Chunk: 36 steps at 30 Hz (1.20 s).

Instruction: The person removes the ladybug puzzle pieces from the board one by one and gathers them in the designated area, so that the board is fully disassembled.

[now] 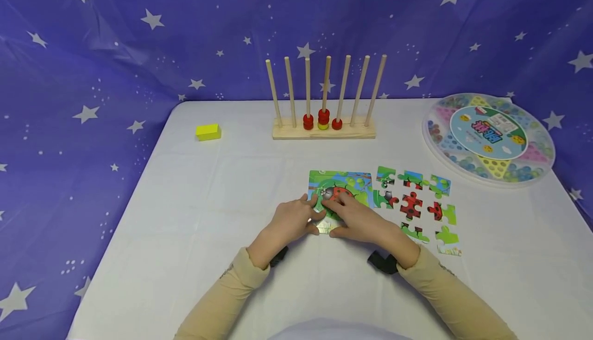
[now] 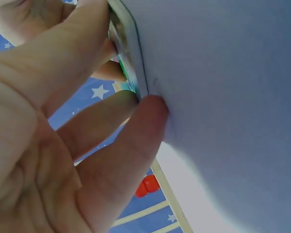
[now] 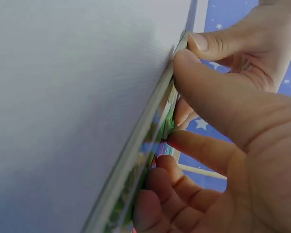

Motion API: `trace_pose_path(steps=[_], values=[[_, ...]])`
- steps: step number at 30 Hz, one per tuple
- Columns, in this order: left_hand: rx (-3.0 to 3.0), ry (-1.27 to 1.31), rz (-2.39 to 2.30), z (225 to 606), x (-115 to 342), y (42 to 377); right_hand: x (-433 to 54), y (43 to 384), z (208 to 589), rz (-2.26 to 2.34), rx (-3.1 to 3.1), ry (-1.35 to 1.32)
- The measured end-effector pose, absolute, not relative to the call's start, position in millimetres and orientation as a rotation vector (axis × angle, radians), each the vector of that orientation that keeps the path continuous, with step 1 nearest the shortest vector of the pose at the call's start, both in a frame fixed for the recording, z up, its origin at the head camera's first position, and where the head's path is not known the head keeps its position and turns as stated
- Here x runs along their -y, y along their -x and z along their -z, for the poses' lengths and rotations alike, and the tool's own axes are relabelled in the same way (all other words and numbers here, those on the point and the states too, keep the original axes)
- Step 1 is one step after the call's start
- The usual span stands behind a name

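Note:
A puzzle board [image 1: 361,179] with a ladybug picture lies flat on the white table, partly covered by both hands. My left hand [image 1: 292,220] touches its left side, fingers extended over the picture and thumb at the near edge. In the left wrist view, fingertips [image 2: 153,109] rest at the board's rim. My right hand [image 1: 361,220] rests on the right part, its fingers over the ladybug and its thumb at the near edge. The right wrist view shows fingertips [image 3: 148,208] touching the picture surface. Whatever lies under the fingers is hidden.
Several loose ladybug puzzle pieces [image 1: 411,206] lie right of the board. Behind stands a wooden peg rack [image 1: 296,135] with red and yellow beads. A round game case [image 1: 488,131] of marbles sits at the back right, a yellow block [image 1: 208,132] at the back left.

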<state>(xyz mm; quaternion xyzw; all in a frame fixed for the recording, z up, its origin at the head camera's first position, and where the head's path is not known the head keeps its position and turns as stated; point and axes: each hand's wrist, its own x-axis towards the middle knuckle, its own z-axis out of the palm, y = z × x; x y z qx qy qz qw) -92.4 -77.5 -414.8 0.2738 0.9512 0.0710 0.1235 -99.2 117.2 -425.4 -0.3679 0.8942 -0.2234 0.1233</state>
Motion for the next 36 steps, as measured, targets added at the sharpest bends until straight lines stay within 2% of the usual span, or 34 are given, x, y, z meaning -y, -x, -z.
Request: trace_pose_path(steps=[11,24,36], values=[[-2.782,-0.795,-0.227,415.9,73.7,96.3,-118.2,103.4,423.4,0.826,-2.541,0.907],[-2.838,-0.733,-0.236,417.2,70.3,96.3,-111.9,100.9,422.4,0.813,-2.516,0.860],[-2.842,-0.696,-0.347,417.8,70.6,95.4,-117.5,105.0,426.1,1.054,-2.460,0.839]])
